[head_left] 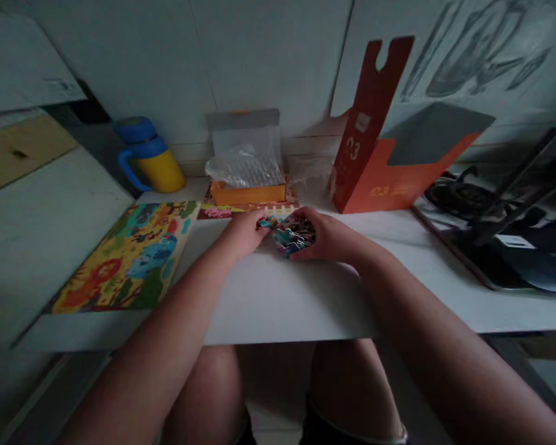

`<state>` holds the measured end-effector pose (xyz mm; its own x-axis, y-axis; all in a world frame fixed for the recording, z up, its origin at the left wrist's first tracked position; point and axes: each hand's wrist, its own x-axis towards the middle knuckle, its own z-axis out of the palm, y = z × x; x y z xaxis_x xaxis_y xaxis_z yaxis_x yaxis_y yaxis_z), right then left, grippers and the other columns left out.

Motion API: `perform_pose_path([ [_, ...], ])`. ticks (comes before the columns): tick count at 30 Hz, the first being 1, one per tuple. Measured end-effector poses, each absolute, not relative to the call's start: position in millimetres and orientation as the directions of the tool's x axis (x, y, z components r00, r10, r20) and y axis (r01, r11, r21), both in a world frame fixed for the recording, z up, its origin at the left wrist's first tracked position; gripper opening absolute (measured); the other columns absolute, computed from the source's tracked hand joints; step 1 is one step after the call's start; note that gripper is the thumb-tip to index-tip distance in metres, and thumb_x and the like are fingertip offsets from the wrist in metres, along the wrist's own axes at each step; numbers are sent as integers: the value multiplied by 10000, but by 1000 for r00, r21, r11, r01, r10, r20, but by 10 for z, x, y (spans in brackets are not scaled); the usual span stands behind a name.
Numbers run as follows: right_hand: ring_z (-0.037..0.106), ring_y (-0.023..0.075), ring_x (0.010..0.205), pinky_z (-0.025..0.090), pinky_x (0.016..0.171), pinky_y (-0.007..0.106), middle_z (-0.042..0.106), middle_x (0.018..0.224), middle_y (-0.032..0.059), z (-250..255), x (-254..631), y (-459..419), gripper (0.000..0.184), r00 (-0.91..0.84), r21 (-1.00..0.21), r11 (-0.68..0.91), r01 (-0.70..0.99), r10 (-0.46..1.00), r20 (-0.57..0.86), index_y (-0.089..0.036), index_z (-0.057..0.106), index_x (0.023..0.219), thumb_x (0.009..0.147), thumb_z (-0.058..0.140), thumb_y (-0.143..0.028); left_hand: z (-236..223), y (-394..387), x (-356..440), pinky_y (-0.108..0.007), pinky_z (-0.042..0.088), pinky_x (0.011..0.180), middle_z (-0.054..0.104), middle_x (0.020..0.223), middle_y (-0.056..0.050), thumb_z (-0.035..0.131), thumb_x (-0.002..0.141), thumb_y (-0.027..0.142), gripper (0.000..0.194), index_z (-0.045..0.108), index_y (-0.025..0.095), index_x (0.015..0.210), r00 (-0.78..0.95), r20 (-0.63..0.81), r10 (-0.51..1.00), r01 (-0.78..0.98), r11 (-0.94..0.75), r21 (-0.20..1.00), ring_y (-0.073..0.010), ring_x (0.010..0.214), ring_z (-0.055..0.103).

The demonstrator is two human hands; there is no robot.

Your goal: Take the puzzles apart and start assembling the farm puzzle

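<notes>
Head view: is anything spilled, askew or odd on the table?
Nothing looks spilled or damaged. Slightly untidy: crumpled clear plastic bulges from the shallow orange box, beyond the puzzle pieces. The blue-and-yellow jug at the back left seems to lean, but that may just be lens distortion.
</notes>
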<state>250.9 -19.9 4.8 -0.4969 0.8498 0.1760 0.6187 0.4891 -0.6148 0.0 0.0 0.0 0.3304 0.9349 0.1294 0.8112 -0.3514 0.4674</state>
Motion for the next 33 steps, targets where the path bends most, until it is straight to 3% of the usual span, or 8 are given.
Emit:
perform_pose_path([
  [9,667,318,1111,537,959,430,663,1252,130,-13,2481,-221,848,-498,-573,551,606,825,267,-217,539,1261,599,982,-507,-86,-30,144,-389,502,1001,761,1235,-118,512,862,23,456,700,186,1244,465,173,868,650,-467,599,-267,1148,694],
  [14,690,319,1088,554,921,429,696,1247,130,-36,2466,-217,875,-491,-620,532,577,832,256,-225,519,1317,618,975,-487,-160,-29,172,-330,536,849,770,1084,-72,495,793,-28,676,506,216,1423,449,126,885,491,-362,792,-203,935,717],
  [21,686,328,1161,545,992,454,687,1350,131,-50,2455,-201,908,-534,-621,578,530,796,284,-240,523,1404,639,966,-452,-214,-36,256,-347,545,861,762,1081,-65,534,816,21,562,486,245,1329,395,86,915,399,-255,881,-205,940,711],
  [26,700,308,1111,553,964,442,714,1292,105,-37,2430,-207,825,-517,-642,560,524,808,282,-247,564,1355,646,958,-397,-185,3,293,-395,540,959,742,1134,-75,481,979,252,185,591,224,1125,172,87,981,318,-139,938,-226,1040,698],
  [30,694,307,1137,546,991,444,706,1309,110,-40,2416,-212,825,-497,-651,551,522,817,293,-232,568,1363,652,957,-384,-107,-79,321,-395,472,1109,719,1265,-95,381,1052,621,505,634,212,1206,254,137,957,230,-197,953,-251,1259,639],
  [33,666,339,1215,520,1050,482,672,1370,148,-56,2411,-203,885,-483,-618,580,530,806,342,-213,547,1410,653,960,-415,-68,-169,379,-394,412,1178,694,1327,-114,348,1047,687,609,596,201,1319,359,150,921,266,-256,929,-258,1340,594],
])
